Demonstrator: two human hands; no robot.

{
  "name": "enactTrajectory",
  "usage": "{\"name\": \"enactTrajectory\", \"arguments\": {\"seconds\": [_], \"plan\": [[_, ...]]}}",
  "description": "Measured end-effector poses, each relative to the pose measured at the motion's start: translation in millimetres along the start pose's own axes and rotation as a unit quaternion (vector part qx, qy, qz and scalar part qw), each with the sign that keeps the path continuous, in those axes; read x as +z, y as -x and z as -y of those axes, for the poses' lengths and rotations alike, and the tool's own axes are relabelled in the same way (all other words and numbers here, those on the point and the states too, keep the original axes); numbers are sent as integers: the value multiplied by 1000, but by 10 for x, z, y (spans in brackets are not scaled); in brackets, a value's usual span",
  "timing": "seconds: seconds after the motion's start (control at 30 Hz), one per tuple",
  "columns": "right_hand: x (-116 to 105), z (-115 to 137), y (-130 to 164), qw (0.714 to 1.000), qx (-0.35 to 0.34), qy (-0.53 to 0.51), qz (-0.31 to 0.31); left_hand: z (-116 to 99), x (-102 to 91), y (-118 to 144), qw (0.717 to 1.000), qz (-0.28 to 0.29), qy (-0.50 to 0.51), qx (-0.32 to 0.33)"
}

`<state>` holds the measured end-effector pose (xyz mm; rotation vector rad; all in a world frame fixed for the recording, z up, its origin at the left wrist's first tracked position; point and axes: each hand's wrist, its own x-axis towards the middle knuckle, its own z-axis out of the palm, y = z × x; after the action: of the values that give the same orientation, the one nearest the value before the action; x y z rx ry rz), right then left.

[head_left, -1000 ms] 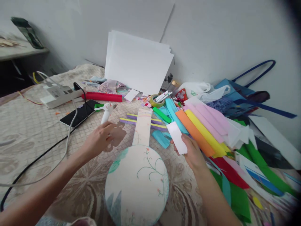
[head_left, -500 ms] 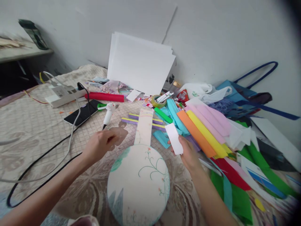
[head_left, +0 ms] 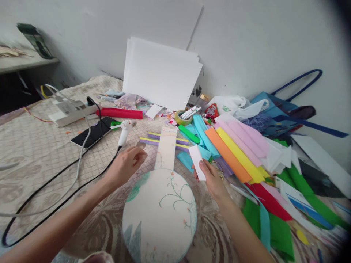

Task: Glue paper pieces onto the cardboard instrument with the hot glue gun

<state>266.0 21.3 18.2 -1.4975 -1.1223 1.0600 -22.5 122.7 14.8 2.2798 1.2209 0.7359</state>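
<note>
Head view: right hand [head_left: 212, 179] pinches a white card [head_left: 197, 157], light and bendable, at its lower end beside the fan [head_left: 160, 212]; left hand [head_left: 126, 166] is half closed, perhaps empty.

bare cloth [head_left: 35, 160] left, cables [head_left: 68, 175] crossing, paper strips [head_left: 236, 149] crowding right

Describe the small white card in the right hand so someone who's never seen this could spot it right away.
Start at the round painted paper fan lying in front of the person, handle pointing away. Just right of the handle, the right hand pinches a small white rectangular card. It is plain white and held up, unlike the coloured foam strips beside it.
</note>
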Motion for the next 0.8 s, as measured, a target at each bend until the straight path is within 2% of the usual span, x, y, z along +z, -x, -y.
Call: {"name": "enactTrajectory", "arguments": {"seconds": [0.13, 0.27, 0.4, 0.5, 0.57, 0.63, 0.7, 0.8], "plan": [[-14, -22, 9, 1000, 2, 7, 1, 4, -23, 43, 1000, 9, 14, -21], [-26, -54, 21, 1000, 12, 2, -12, 40, -81, 118, 999, -45, -1, -24], [-26, -87, 30, 1000, 23, 2, -17, 83, -129, 224, 999, -27, 35, -9], [-17, -67, 24, 999, 28, 24, -25, 115, -151, 309, 996, -12, 44, -81], [-2, -22, 2, 998, 21, 60, -9, 139, -166, 339, 993, -25, 21, -112], [21, 35, -39, 995, 8, 101, 13, 155, -179, 334, 994, -64, -4, -84], [51, 75, -96, 991, -6, 132, 16, 145, -183, 294, 995, -96, -16, -29], [102, 67, -182, 987, -31, 158, 0, 49, -155, 170, 994, -92, -24, 47]]}}
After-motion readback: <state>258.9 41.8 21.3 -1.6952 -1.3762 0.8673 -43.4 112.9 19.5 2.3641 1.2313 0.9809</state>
